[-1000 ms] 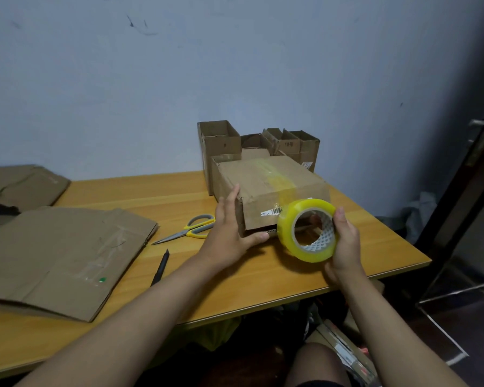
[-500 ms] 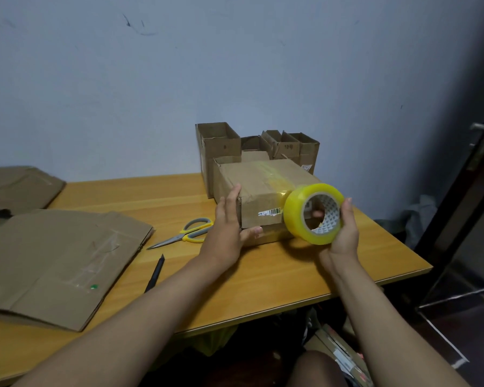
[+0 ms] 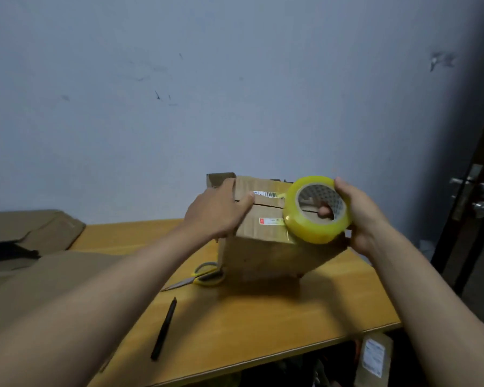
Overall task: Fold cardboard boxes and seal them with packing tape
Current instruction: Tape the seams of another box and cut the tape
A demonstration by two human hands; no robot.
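Above the wooden desk [image 3: 263, 325] we see a cardboard box [image 3: 266, 247] tipped up on its lower edge, its closed flaps facing us with a seam running across. Our left hand [image 3: 218, 210] grips the box's left top corner, fingers curled over the edge and thumb on the seam. Our right hand [image 3: 358, 213] holds a yellow roll of packing tape [image 3: 316, 210] against the box's right side, a finger hooked through the core. Left of the box lie yellow-handled scissors [image 3: 201, 276], a black pen [image 3: 164, 329] nearer us, and flattened cardboard [image 3: 39, 277].
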